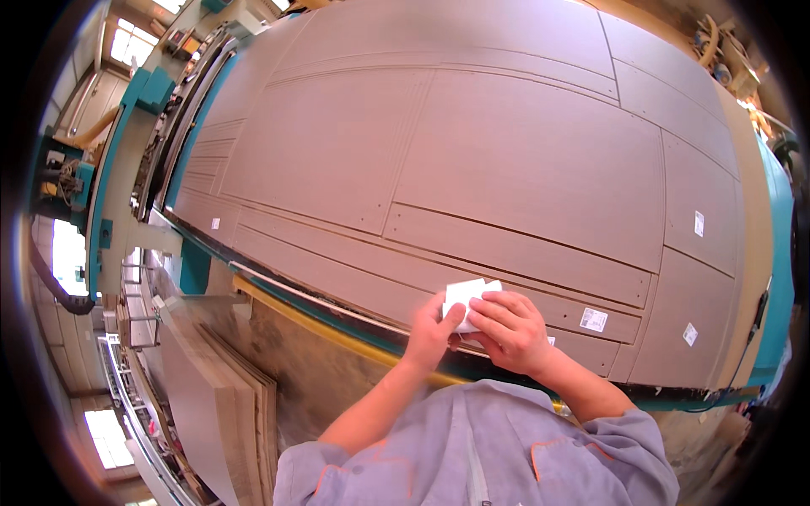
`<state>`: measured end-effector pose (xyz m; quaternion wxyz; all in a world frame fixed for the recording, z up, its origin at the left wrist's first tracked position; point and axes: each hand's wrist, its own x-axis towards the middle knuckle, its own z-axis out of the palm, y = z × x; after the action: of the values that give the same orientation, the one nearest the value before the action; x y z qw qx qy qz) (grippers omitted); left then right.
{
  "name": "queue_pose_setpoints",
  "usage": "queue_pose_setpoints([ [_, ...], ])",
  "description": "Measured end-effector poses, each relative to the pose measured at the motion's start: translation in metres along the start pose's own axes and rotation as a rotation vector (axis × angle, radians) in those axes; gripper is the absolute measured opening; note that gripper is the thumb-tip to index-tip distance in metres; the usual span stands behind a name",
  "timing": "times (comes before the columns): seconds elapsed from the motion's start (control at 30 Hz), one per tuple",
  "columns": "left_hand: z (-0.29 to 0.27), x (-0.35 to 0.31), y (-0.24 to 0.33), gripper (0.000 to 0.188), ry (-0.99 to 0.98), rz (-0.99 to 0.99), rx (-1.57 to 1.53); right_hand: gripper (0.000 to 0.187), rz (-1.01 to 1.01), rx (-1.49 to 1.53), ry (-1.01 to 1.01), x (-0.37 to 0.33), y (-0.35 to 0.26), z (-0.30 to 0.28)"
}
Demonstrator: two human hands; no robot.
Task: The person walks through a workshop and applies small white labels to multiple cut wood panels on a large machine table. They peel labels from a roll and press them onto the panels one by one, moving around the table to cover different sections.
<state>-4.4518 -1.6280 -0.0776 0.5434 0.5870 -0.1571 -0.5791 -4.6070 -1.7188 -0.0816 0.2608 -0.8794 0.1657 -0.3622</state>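
Observation:
Over the near edge of a large machine bed, both hands hold a small stack of white paper labels (463, 294). My left hand (430, 331) is closed on its left side, the thumb lying on the front. From the right, my right hand (513, 331) lays its fingers across the top sheet. Beyond the hands lies a grey-brown panel sheet (531, 160), cut by grooves into large rectangles and narrow strips. White labels sit on several pieces, among them a printed label (593, 319) just right of my right hand. Writing on the held labels is hidden.
A teal and cream machine gantry (118, 160) stands on the left. Below it, several boards (215, 388) lean on edge near my left side. A yellow rail (312, 314) runs along the bed's front. At the right is a thin black cable or hose (753, 333).

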Motion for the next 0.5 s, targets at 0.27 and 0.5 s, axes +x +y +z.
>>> queue_pose_setpoints([
  [0.27,-0.033,-0.032,-0.029,0.05,-0.138,-0.062,0.028,0.011,0.548,0.583,-0.274,-0.017,-0.007,0.016],
  [0.5,-0.051,-0.047,-0.054,0.044,0.02,-0.121,0.141,0.006,0.897,0.853,0.266,0.006,0.09,0.042],
])
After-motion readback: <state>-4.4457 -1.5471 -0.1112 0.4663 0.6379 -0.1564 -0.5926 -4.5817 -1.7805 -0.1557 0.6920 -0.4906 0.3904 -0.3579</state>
